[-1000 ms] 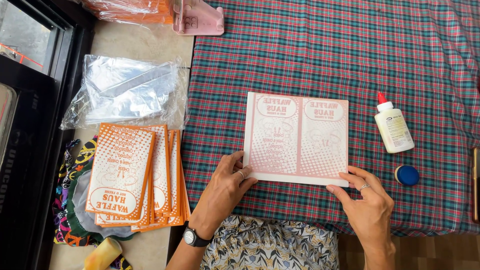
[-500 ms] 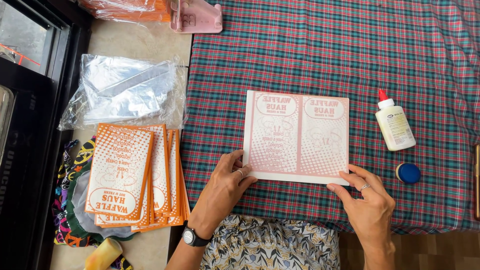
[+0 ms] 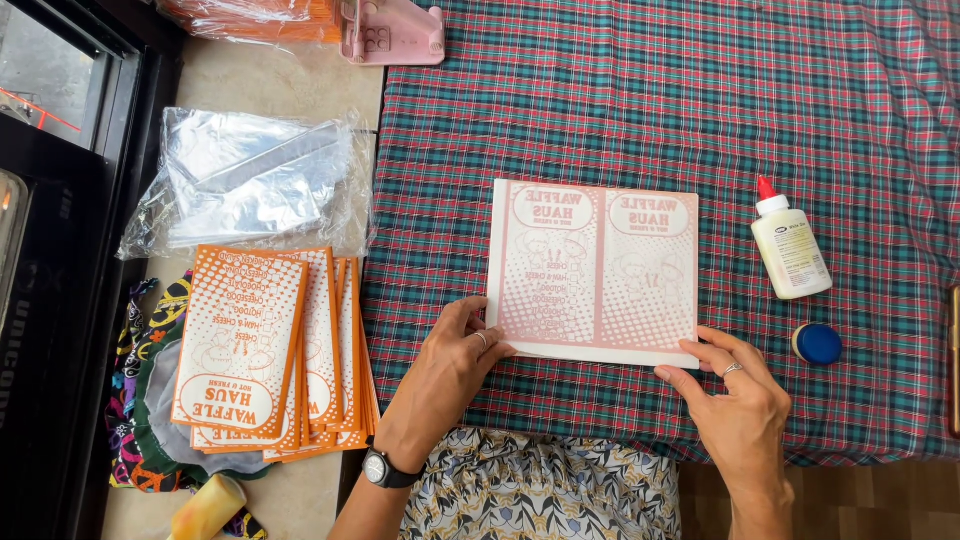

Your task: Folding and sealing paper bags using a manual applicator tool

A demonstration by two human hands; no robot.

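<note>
Both hands lay open and flat on the printed paper sheet [image 3: 597, 272], the left hand [image 3: 450, 365] at its lower left corner, the right hand [image 3: 738, 398] at its lower right corner, pinning it to the plaid cloth [image 3: 600, 110]. Uneven pressure could have slid or creased the sheet; an elbow might have tipped the uncapped glue bottle [image 3: 790, 245] beside its blue cap [image 3: 818, 343].
</note>
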